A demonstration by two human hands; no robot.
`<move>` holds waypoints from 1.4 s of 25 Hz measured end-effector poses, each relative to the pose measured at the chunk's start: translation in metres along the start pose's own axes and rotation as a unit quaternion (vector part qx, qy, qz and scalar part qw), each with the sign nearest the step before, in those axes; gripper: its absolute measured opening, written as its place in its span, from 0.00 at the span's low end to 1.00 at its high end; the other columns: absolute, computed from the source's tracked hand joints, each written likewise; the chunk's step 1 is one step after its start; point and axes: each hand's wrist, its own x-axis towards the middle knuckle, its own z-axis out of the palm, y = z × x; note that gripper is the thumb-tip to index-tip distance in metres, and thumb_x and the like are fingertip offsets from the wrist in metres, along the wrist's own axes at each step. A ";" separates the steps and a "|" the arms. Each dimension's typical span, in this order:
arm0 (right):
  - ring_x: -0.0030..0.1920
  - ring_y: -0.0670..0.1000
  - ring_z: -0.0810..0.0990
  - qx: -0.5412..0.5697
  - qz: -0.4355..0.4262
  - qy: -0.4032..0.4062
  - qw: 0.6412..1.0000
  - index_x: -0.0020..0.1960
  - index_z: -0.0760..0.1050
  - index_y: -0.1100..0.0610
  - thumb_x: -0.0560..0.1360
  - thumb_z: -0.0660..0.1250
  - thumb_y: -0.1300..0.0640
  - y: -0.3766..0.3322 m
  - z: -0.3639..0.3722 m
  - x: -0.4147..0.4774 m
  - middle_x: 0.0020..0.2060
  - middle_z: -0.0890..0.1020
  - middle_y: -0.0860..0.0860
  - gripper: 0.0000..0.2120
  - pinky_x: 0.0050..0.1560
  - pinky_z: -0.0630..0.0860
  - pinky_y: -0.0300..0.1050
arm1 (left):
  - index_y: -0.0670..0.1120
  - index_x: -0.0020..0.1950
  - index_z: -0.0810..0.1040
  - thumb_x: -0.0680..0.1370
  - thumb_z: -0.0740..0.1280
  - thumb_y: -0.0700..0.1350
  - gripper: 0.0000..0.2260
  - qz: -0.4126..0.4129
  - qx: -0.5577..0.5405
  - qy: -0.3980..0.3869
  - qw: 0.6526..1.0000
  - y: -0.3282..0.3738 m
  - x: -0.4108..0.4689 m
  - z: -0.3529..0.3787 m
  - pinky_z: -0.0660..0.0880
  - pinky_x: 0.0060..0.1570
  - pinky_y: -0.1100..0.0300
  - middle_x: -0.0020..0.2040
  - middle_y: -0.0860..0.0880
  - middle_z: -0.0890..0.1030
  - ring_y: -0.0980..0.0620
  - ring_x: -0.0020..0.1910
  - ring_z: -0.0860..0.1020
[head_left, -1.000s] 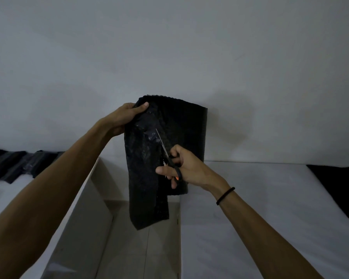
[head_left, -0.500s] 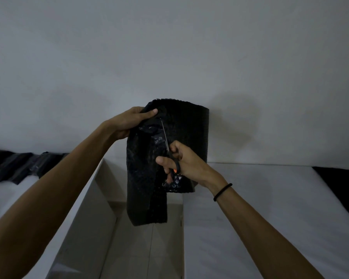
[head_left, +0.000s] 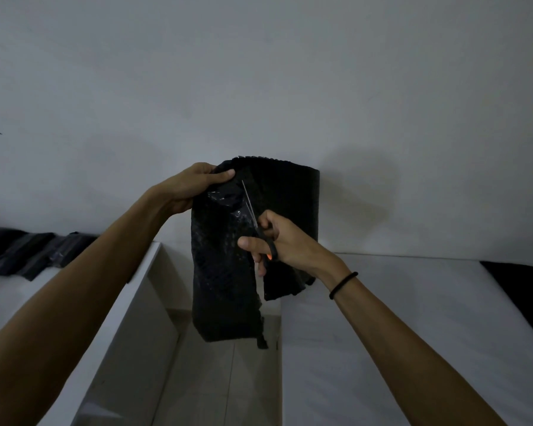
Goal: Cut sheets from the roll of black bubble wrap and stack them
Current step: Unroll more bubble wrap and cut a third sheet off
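Note:
A length of black bubble wrap (head_left: 222, 272) hangs upright in front of the wall, over the gap between two white tables. My left hand (head_left: 194, 186) pinches its top left corner. My right hand (head_left: 277, 244) holds black scissors (head_left: 253, 216) with their blades pointing up into the wrap, near its top edge. A slit runs up from the bottom edge, so a left strip hangs free while the right part (head_left: 290, 195) stays behind my right hand.
A white table (head_left: 413, 333) lies at the right with a black sheet (head_left: 523, 296) on its far right edge. Another white table (head_left: 13, 296) at the left carries a pile of dark cut sheets (head_left: 28, 253). Tiled floor (head_left: 216, 382) shows between them.
The scissors have travelled upward through the wrap toward its top edge, lengthening the slit. My left hand kept its grip on the top corner, and the left strip hangs more loosely.

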 end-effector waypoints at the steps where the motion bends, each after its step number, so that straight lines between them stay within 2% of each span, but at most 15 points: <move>1: 0.35 0.63 0.80 0.000 0.002 -0.003 1.000 0.49 0.61 0.54 0.74 0.74 0.53 -0.003 0.001 0.001 0.36 0.80 0.58 0.21 0.34 0.79 0.46 | 0.40 0.46 0.80 0.80 0.67 0.50 0.13 0.002 -0.012 -0.001 1.000 -0.001 0.000 0.000 0.81 0.39 0.61 0.42 0.44 0.85 0.51 0.39 0.84; 3: 0.35 0.61 0.80 -0.008 0.001 -0.012 1.000 0.51 0.62 0.55 0.76 0.72 0.53 -0.006 0.005 0.001 0.37 0.79 0.59 0.19 0.32 0.77 0.40 | 0.40 0.48 0.81 0.79 0.67 0.50 0.13 0.007 -0.024 0.005 1.000 -0.001 -0.001 0.000 0.81 0.41 0.61 0.44 0.44 0.85 0.51 0.41 0.84; 6: 0.35 0.61 0.80 0.000 -0.004 -0.019 1.000 0.53 0.61 0.54 0.77 0.72 0.53 -0.007 0.010 0.002 0.39 0.78 0.61 0.18 0.31 0.76 0.38 | 0.40 0.48 0.81 0.81 0.66 0.49 0.13 0.015 -0.029 0.011 0.999 -0.001 -0.002 -0.001 0.81 0.42 0.61 0.44 0.44 0.85 0.51 0.42 0.84; 9: 0.32 0.59 0.80 -0.003 -0.003 0.005 1.000 0.52 0.61 0.54 0.77 0.72 0.54 -0.007 0.008 0.003 0.37 0.78 0.60 0.18 0.29 0.74 0.35 | 0.40 0.47 0.81 0.81 0.66 0.49 0.13 0.010 -0.020 0.004 1.000 -0.001 -0.003 -0.002 0.80 0.40 0.61 0.43 0.45 0.85 0.51 0.41 0.84; 14: 0.29 0.58 0.79 0.005 -0.009 0.019 1.000 0.48 0.60 0.55 0.77 0.72 0.55 -0.008 0.005 0.009 0.36 0.77 0.60 0.19 0.28 0.75 0.39 | 0.38 0.52 0.81 0.80 0.67 0.50 0.14 -0.005 -0.007 -0.016 1.000 0.000 -0.006 -0.001 0.81 0.44 0.59 0.47 0.43 0.85 0.49 0.46 0.84; 18: 0.30 0.58 0.80 0.000 -0.014 -0.007 1.000 0.49 0.61 0.55 0.75 0.74 0.54 -0.006 0.004 0.015 0.36 0.78 0.60 0.20 0.34 0.79 0.47 | 0.36 0.57 0.81 0.79 0.68 0.50 0.17 0.003 -0.008 0.004 1.000 0.002 -0.005 -0.004 0.81 0.49 0.57 0.53 0.40 0.85 0.45 0.51 0.83; 21: 0.31 0.59 0.81 -0.008 -0.018 0.002 1.000 0.48 0.61 0.55 0.74 0.76 0.53 -0.005 0.006 0.018 0.35 0.79 0.58 0.22 0.36 0.79 0.48 | 0.38 0.55 0.81 0.80 0.67 0.50 0.15 0.002 -0.004 0.001 1.000 0.004 -0.007 -0.006 0.81 0.45 0.60 0.49 0.42 0.85 0.47 0.49 0.84; 25: 0.28 0.55 0.80 -0.032 -0.025 0.025 0.999 0.46 0.62 0.55 0.72 0.77 0.55 -0.006 0.003 0.019 0.33 0.80 0.55 0.22 0.32 0.78 0.43 | 0.38 0.56 0.81 0.79 0.67 0.54 0.19 0.000 0.007 0.010 1.000 0.004 -0.010 -0.008 0.80 0.44 0.61 0.51 0.44 0.86 0.48 0.50 0.85; 28: 0.28 0.53 0.80 -0.031 -0.016 0.006 0.999 0.47 0.62 0.55 0.72 0.77 0.56 -0.010 0.000 0.021 0.36 0.81 0.55 0.21 0.30 0.78 0.41 | 0.38 0.52 0.82 0.78 0.68 0.53 0.18 -0.003 0.005 0.026 1.000 0.003 -0.012 -0.013 0.80 0.41 0.62 0.47 0.43 0.86 0.49 0.46 0.84; 31: 0.29 0.55 0.80 -0.017 -0.018 -0.009 1.000 0.51 0.64 0.56 0.73 0.76 0.53 -0.021 0.001 0.027 0.39 0.82 0.59 0.21 0.31 0.78 0.42 | 0.37 0.46 0.83 0.78 0.68 0.52 0.16 -0.002 0.017 -0.004 1.000 0.002 -0.014 -0.012 0.80 0.39 0.61 0.44 0.42 0.85 0.49 0.42 0.84; 35: 0.27 0.51 0.79 0.000 -0.030 0.008 1.000 0.52 0.64 0.56 0.76 0.73 0.54 -0.029 0.004 0.035 0.35 0.81 0.54 0.18 0.28 0.74 0.36 | 0.36 0.48 0.82 0.77 0.69 0.52 0.18 -0.003 0.022 -0.035 0.999 0.001 -0.015 -0.016 0.81 0.41 0.60 0.45 0.39 0.83 0.48 0.42 0.82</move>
